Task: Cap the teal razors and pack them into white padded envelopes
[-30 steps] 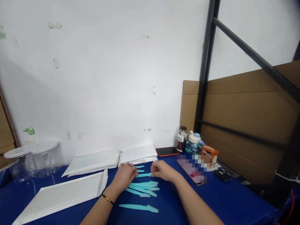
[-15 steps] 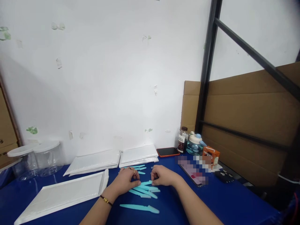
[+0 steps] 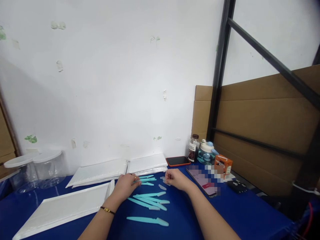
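Observation:
Over the back group of turquoise eyebrow razors (image 3: 148, 180), my left hand (image 3: 126, 186) has its fingers closed on the handle end of one razor. My right hand (image 3: 177, 179) is pinched at a small heap of translucent blade caps (image 3: 162, 187), with its fingertips on a cap; what lies under them is partly hidden. Nearer to me several more razors (image 3: 150, 201) lie fanned across each other, blade ends to the right. A single razor (image 3: 147, 220) with a pale cap over its blade lies closest to me.
White padded envelopes (image 3: 67, 208) lie at the left and along the wall. Two clear lidded tubs (image 3: 48, 170) stand far left. An orange-edged phone (image 3: 178, 161), another phone (image 3: 200, 181), a brown bottle (image 3: 193, 150), a water jug (image 3: 207, 154) and an orange box (image 3: 223, 165) are at the right.
Both hands have moved apart and away from the fanned razors. My left hand went back and left to the rear razors; my right hand went slightly back and right to the caps.

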Demonstrator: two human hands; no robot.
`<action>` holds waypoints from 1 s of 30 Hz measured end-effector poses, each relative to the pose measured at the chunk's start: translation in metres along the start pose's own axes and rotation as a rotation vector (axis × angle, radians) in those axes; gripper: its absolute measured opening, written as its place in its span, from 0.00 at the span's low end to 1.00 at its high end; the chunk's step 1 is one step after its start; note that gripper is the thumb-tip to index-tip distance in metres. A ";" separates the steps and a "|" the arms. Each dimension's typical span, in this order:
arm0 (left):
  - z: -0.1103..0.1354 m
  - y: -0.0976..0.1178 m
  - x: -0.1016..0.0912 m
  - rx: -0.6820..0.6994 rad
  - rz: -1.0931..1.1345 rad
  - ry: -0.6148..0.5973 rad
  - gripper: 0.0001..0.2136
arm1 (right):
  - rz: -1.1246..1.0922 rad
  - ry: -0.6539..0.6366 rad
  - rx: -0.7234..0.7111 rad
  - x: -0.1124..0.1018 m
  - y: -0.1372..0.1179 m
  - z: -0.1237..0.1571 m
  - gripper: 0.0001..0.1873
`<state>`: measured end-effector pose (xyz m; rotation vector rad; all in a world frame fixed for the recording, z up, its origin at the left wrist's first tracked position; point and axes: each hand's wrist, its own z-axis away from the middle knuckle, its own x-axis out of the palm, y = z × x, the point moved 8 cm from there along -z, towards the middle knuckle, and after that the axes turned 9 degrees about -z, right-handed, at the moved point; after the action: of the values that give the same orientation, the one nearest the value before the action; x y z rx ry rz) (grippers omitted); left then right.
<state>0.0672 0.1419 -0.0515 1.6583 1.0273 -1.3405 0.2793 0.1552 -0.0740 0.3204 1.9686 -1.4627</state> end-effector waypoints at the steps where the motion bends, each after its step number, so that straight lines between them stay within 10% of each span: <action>1: 0.000 -0.008 -0.001 -0.041 -0.023 0.013 0.12 | 0.020 0.024 0.020 -0.005 0.005 0.000 0.02; 6: 0.002 -0.019 -0.001 -0.067 0.030 0.091 0.10 | 0.069 0.059 -0.114 -0.005 -0.010 0.002 0.05; 16: 0.005 0.036 0.017 0.172 0.152 -0.070 0.08 | 0.132 -0.207 -0.177 0.044 -0.030 0.007 0.09; 26: 0.000 -0.021 -0.006 -0.107 -0.015 0.089 0.08 | 0.050 0.069 -0.046 -0.005 -0.007 0.002 0.07; 30: 0.004 -0.006 -0.007 -0.035 0.080 0.072 0.11 | 0.094 -0.131 -0.141 0.011 -0.023 0.009 0.11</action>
<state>0.0596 0.1399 -0.0458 1.7139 1.0093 -1.2121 0.2614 0.1370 -0.0655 0.2454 1.9130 -1.2468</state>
